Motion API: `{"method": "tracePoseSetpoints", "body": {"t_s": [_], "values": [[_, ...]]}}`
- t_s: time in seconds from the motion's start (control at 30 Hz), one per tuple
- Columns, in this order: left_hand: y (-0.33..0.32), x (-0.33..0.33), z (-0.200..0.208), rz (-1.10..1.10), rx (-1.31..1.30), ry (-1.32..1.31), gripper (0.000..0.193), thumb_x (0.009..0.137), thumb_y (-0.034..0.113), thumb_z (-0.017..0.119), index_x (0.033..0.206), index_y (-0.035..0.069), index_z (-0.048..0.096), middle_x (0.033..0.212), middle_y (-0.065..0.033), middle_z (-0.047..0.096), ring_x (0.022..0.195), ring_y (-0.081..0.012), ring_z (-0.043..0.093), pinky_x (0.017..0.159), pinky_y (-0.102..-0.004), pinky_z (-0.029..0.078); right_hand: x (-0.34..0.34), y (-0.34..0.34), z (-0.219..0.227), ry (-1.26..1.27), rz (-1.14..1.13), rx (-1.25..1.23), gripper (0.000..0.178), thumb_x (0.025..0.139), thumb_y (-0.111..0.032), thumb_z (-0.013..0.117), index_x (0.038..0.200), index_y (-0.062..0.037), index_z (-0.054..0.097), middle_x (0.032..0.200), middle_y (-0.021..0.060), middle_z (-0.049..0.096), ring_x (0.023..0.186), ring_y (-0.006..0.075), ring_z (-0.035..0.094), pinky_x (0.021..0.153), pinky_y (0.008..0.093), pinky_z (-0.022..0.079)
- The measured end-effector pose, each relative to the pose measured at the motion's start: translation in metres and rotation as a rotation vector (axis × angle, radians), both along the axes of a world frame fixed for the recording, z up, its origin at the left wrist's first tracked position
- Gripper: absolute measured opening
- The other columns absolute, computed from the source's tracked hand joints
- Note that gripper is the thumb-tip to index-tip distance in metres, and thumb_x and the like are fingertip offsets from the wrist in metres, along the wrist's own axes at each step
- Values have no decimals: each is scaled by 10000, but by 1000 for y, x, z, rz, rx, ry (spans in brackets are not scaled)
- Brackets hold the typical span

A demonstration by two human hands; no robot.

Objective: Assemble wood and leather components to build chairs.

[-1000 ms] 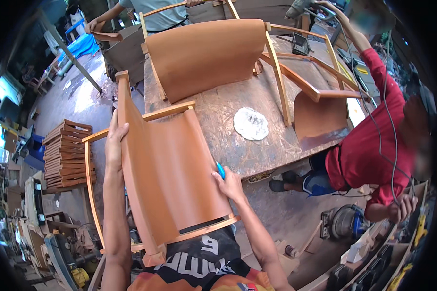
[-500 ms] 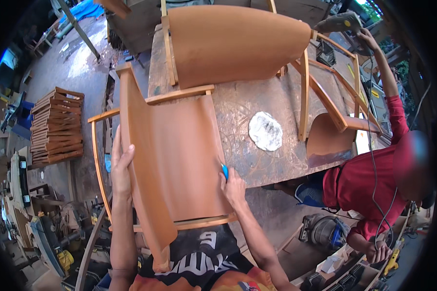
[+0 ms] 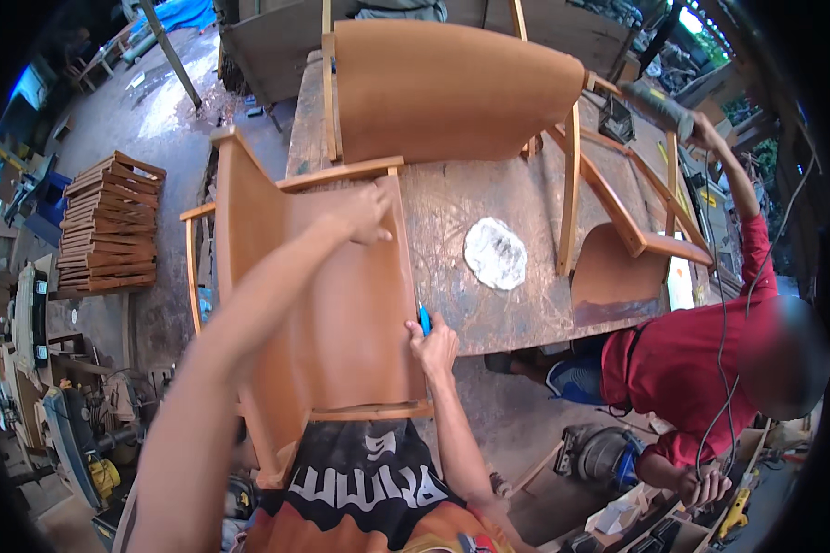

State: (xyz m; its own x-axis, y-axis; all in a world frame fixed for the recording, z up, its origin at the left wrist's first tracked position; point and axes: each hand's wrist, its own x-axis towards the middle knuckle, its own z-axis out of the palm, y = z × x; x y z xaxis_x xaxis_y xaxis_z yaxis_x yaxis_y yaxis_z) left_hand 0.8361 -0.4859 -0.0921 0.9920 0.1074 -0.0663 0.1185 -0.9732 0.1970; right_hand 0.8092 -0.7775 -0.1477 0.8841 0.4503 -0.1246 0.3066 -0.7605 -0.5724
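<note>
With the brown chair (image 3: 355, 323) at the bench (image 3: 535, 309), the left hand (image 3: 370, 214), its grip unclear, has been moved to the seat edge (image 3: 406, 276) where a blue tool (image 3: 424, 319) is grasped by the right hand (image 3: 436, 349), so one side is now shared by both.

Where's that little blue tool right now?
Near the middle of the head view, the blue tool is in the person's right hand, by the right edge of the brown seat.
</note>
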Motion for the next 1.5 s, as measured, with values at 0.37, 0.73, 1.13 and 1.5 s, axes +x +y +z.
{"method": "tracePoseSetpoints", "body": {"t_s": [0.37,0.73,1.13,1.5], "values": [[-32,10,-63,256,-219,-114,1120,686,661,723,1527,122,217,1558,-109,226,1458,-358,131,1150,-606,174,28,-5,14,111,-11,52,399,852,-362,688,876,30,623,747,304,622,743,499,611,658,556,467],[7,55,-62,163,-346,-130,703,652,160,835,1261,56,501,1422,-146,439,1344,-328,387,1136,-412,317,147,148,8,-13,213,121,392,951,-218,456,1289,-23,424,846,345,631,828,529,610,754,601,457],[10,35,-97,340,-479,-314,723,666,135,807,1321,93,504,1379,-135,506,1298,-317,450,1091,-406,381,136,178,4,-50,247,135,531,877,-120,526,1392,-14,450,843,312,652,813,455,654,777,510,510],[12,39,-80,372,-426,-161,736,731,138,759,1404,152,462,1398,-148,503,1284,-334,473,1065,-440,400,140,187,7,-115,319,35,537,851,-110,507,1365,39,455,832,319,647,798,463,650,769,521,510]]}}
